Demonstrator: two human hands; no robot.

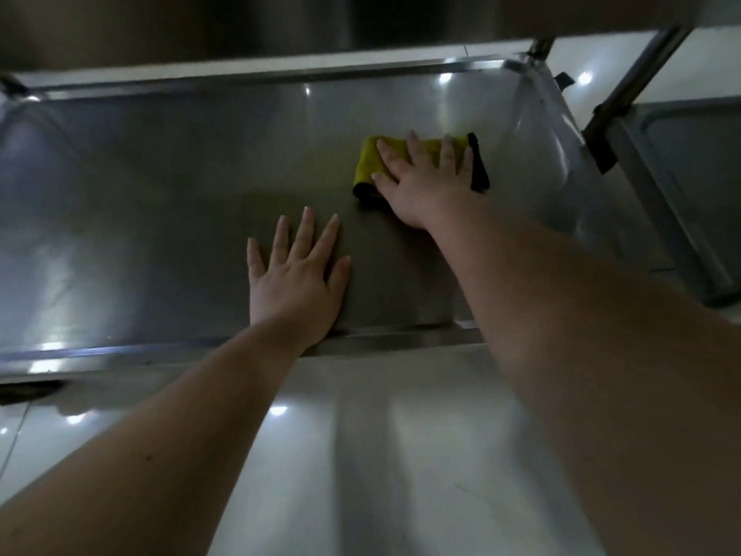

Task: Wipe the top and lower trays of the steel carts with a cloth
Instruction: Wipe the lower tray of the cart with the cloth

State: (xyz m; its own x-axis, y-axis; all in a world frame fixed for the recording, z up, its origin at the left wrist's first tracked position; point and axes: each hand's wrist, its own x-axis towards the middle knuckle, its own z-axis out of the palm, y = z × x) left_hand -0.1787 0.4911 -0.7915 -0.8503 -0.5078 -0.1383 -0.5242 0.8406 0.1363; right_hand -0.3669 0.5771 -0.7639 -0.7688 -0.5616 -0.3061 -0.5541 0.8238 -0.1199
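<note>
The lower steel tray [160,202] of a cart fills the middle of the head view, with raised rims all round. A yellow cloth with black edging [371,160] lies folded on the tray toward its right end. My right hand [421,182] presses flat on the cloth with fingers spread and straight. My left hand [296,270] rests flat on the bare tray near its front rim, fingers straight, holding nothing.
The cart's upper tray [280,22] hangs dark overhead at the top. A steel upright post [629,74] stands at the right, and a second cart's lower tray [693,162] sits beyond it. Glossy pale floor tiles [381,455] lie in front.
</note>
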